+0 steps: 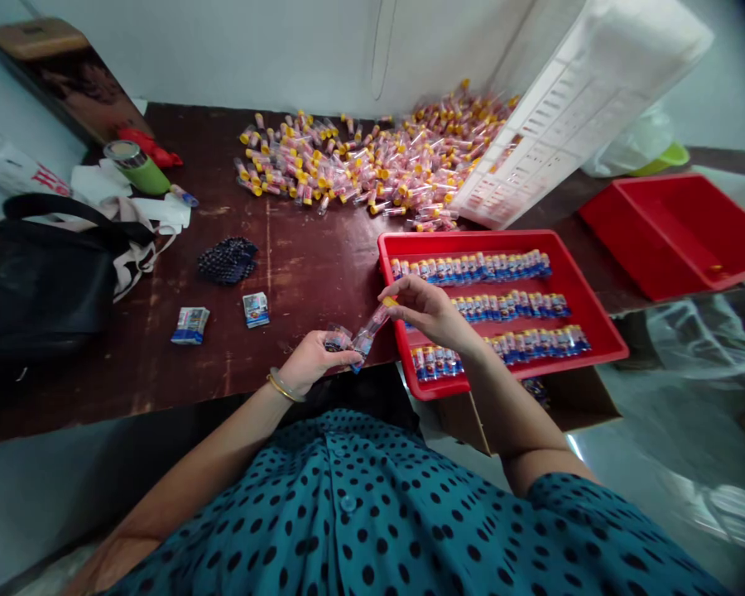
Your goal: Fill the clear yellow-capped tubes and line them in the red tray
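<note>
Clock reference: seen from above, centred between the hands, 12 away from the wearer.
Left hand: fingers and thumb closed in a pinch on a blue printed wrapper; a clear, dark-patterned bit also in the grip, too blurred to identify.
Right hand: nearly closed, fingertips pinching the yellow-cap end of a clear tube.
Tube: tilted, cap toward 1 o'clock, lower end meeting the wrapper; whether inside it, cannot tell.
Step in hand (judged): fitting tube and wrapper together.
Next move calls for (judged): steady wrapper, tube kept in line, light push from the cap end.
Red tray: 3 o'clock, three rows of wrapped tubes, partly hidden by the right arm.
Loose tubes: heaped on the bench, 12 to 1 o'clock.
Wrapper stacks: two, apart, toward 9 to 10 o'clock.
</note>
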`<action>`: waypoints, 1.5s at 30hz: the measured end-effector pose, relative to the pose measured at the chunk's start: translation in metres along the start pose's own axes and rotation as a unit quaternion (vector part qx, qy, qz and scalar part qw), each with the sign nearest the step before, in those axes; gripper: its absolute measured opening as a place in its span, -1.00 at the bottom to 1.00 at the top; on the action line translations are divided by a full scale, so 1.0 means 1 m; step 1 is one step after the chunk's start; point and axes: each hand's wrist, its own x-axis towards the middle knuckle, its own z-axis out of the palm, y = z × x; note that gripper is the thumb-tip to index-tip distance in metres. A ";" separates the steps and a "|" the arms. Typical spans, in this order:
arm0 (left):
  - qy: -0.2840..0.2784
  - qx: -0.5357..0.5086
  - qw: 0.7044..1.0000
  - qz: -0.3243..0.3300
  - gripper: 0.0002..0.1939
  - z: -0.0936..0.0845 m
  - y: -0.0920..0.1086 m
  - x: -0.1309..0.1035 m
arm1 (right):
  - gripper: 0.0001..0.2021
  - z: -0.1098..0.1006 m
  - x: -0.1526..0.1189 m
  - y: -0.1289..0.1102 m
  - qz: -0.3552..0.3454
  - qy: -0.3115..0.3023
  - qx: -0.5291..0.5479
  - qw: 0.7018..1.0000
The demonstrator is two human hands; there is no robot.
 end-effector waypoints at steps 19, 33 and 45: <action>-0.067 -0.232 0.961 -0.134 -0.65 0.021 -0.020 0.006 | -0.78 -0.003 -0.008 0.043 0.067 0.021 0.113 0.991; -0.032 -0.293 0.953 -0.070 -0.67 0.039 -0.001 0.010 | -0.72 0.034 -0.041 0.043 -0.009 0.120 -0.072 0.990; -0.036 -0.259 0.963 -0.071 -0.64 0.041 0.003 0.010 | -0.83 0.026 -0.039 0.034 -0.030 0.094 -0.081 0.992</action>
